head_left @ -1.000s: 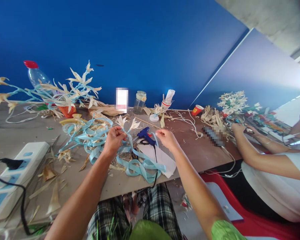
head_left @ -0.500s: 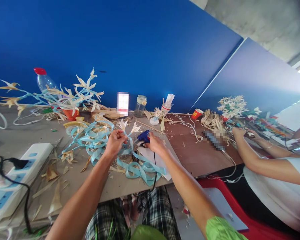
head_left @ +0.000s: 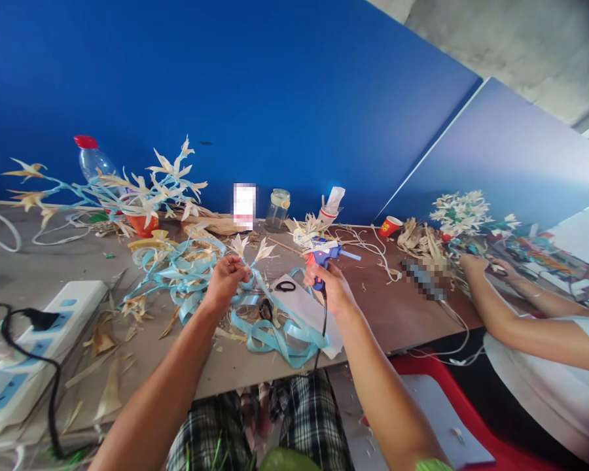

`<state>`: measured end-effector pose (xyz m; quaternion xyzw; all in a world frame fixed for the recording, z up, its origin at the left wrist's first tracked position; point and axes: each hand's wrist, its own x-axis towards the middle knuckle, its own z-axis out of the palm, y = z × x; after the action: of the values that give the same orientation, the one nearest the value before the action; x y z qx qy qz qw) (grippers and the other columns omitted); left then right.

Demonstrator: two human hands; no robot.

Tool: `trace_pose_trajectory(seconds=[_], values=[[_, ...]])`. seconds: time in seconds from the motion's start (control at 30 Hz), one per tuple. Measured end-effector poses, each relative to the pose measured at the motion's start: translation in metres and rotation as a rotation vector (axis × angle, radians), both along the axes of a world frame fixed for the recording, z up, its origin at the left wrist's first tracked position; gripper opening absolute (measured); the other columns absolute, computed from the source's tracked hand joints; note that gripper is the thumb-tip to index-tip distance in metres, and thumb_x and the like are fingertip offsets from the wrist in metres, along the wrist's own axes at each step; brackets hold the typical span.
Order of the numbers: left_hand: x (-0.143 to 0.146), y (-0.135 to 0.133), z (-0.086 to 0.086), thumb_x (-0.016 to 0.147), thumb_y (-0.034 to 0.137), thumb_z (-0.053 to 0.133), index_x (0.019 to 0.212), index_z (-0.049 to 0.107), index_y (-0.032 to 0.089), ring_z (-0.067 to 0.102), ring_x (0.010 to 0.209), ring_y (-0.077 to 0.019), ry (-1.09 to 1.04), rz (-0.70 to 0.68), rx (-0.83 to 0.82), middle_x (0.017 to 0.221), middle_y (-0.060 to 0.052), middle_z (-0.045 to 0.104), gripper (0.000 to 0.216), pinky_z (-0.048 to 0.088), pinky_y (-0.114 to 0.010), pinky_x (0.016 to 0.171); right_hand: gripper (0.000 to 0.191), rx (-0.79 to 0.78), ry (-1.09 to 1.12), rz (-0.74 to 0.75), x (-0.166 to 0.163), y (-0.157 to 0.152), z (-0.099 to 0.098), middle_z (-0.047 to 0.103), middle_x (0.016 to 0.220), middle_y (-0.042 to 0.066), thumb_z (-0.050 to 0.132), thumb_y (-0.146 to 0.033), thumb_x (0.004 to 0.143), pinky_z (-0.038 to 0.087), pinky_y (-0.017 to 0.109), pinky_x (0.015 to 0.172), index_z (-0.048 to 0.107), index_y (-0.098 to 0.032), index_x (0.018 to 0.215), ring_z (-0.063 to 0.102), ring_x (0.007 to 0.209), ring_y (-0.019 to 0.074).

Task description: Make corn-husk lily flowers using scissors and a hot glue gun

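Note:
Pinched in my left hand [head_left: 228, 281] is the stem of a husk flower sprig [head_left: 261, 250] with two pale blooms, wrapped in light blue ribbon. A loose length of this ribbon [head_left: 285, 340] trails down in loops onto the table. My right hand [head_left: 331, 284] is wrapped round a blue glue gun [head_left: 321, 268], raised above the table, with a blue glue stick out of its back and a black cord hanging below. Its nozzle end points left. Between my hands lie a white sheet [head_left: 319, 320] and small black scissors, whose black handle loop [head_left: 285, 286] shows.
Left of my hands is a tangle of blue ribbon stems [head_left: 177, 261]. A red cup [head_left: 144, 226] of husk flowers, a clear jar [head_left: 277, 209] and a phone [head_left: 244, 204] stand at the back. A power strip [head_left: 63, 320] lies left. Another person's arms [head_left: 510, 294] work at the right.
My right hand has lifted the glue gun and moved it to the right, away from the sprig. My left hand still holds the stem in nearly the same place.

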<state>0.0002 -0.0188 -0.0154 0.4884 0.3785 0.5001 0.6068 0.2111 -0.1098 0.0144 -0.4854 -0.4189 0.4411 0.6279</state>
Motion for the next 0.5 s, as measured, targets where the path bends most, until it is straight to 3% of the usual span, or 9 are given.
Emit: trace_pose_trajectory(seconds=[0.2, 0.33, 0.5], values=[[-0.001, 0.003, -0.006, 0.061, 0.025, 0.069, 0.086, 0.047, 0.017, 0.053, 0.049, -0.0098, 0.028, 0.014, 0.002, 0.055, 0.005, 0.056, 0.034, 0.038, -0.023, 0.053, 0.034, -0.029, -0.215, 0.226, -0.020, -0.014, 0.006, 0.053, 0.062, -0.001, 0.064, -0.045, 0.071, 0.038, 0.026, 0.056, 0.063, -0.017, 0.089, 0.047, 0.057, 0.0112], [-0.002, 0.005, -0.010, 0.060, 0.026, 0.071, 0.086, 0.047, 0.017, 0.054, 0.049, -0.0105, 0.027, 0.018, -0.010, 0.055, 0.006, 0.056, 0.036, 0.039, -0.023, 0.053, 0.035, -0.043, -0.411, 0.250, -0.027, -0.007, -0.006, 0.056, 0.063, 0.000, 0.061, -0.048, 0.073, 0.041, 0.025, 0.056, 0.064, -0.016, 0.086, 0.050, 0.058, 0.0120], [-0.003, 0.005, -0.008, 0.061, 0.025, 0.071, 0.086, 0.047, 0.017, 0.053, 0.050, -0.0094, 0.038, 0.028, -0.005, 0.058, 0.005, 0.057, 0.036, 0.039, -0.023, 0.054, 0.032, -0.016, -0.461, 0.266, -0.025, 0.004, -0.024, 0.061, 0.073, 0.002, 0.057, -0.048, 0.077, 0.044, 0.026, 0.061, 0.065, -0.018, 0.085, 0.053, 0.063, 0.0137]])
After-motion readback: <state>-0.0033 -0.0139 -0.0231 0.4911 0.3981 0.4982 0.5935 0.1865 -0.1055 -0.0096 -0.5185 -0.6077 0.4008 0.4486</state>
